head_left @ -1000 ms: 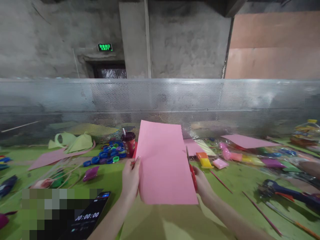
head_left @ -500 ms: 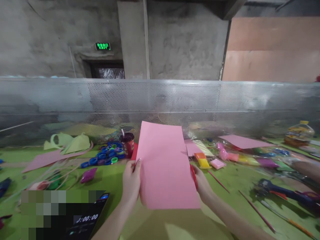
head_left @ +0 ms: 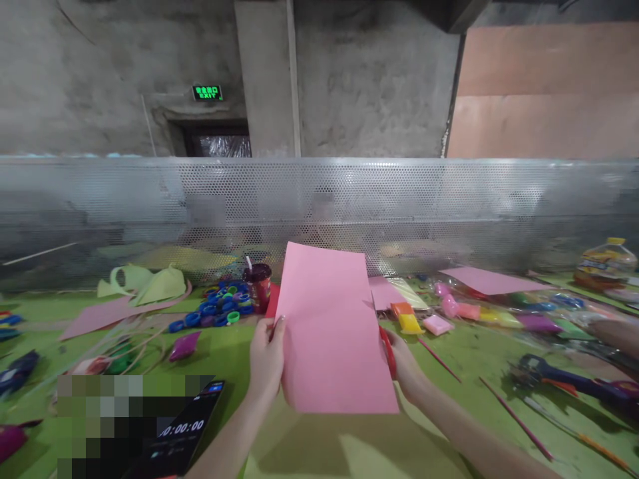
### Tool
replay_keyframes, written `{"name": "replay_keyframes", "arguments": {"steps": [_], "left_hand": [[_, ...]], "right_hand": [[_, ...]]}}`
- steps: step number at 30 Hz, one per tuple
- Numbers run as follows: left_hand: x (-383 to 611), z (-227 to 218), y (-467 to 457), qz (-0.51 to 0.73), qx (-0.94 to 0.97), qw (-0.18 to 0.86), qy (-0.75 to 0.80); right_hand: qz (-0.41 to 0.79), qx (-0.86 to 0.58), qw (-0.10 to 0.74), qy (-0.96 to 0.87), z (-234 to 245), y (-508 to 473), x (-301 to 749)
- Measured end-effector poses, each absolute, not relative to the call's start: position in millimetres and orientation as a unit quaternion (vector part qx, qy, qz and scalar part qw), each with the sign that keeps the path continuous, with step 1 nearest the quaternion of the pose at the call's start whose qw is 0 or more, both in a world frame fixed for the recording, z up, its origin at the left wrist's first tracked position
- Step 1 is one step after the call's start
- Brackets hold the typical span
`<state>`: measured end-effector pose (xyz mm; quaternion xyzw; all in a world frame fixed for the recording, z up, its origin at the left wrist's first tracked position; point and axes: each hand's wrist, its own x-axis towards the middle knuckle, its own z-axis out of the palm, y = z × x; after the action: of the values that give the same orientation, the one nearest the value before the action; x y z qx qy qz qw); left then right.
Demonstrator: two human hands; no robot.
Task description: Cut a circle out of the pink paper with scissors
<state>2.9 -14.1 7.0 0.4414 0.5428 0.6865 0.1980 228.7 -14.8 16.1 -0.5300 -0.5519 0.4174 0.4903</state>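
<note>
- Toward the tabletop's near left corner lies a black, flat phone (head_left: 192, 426) showing a timer; a shiny purple packet (head_left: 184, 346) lies beyond it.
- Farther back, left of centre, blue and green plastic rings (head_left: 219, 307) sit beside a dark red, lidded cup (head_left: 258, 287) with a white straw.
- Your left hand (head_left: 267, 354) is clamped on the left edge of a pink, rectangular, paper-like sheet (head_left: 332, 332), thumb in front.
- You have that sheet raised, tilted, over the middle of the tabletop's near edge.
- Your right hand (head_left: 405, 364) is closed around red-handled metal scissors (head_left: 388, 352) at the sheet's right edge; the blades are mostly hidden.
- Right of these lie small orange (head_left: 401, 309), yellow (head_left: 410, 324) and pale pink packets (head_left: 438, 324).
- A clear plastic bottle with a yellow cap (head_left: 605, 266) stands toward the tabletop's far right corner.
</note>
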Motion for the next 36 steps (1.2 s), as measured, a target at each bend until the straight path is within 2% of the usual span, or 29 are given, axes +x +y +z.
{"name": "replay_keyframes", "arguments": {"steps": [13, 25, 36], "left_hand": [[1.9, 5.2, -13.0, 0.681, 0.457, 0.190, 0.540], [-0.1, 3.4, -11.7, 0.676, 0.463, 0.197, 0.539], [-0.8, 6.6, -12.2, 0.661, 0.484, 0.185, 0.543]], "right_hand": [[0.433, -0.528, 0.481, -0.549, 12.2, -8.3, 232.2], [0.398, -0.532, 0.491, -0.563, 11.6, -9.8, 232.1], [0.428, -0.525, 0.492, -0.546, 14.9, -14.4, 228.8]]}}
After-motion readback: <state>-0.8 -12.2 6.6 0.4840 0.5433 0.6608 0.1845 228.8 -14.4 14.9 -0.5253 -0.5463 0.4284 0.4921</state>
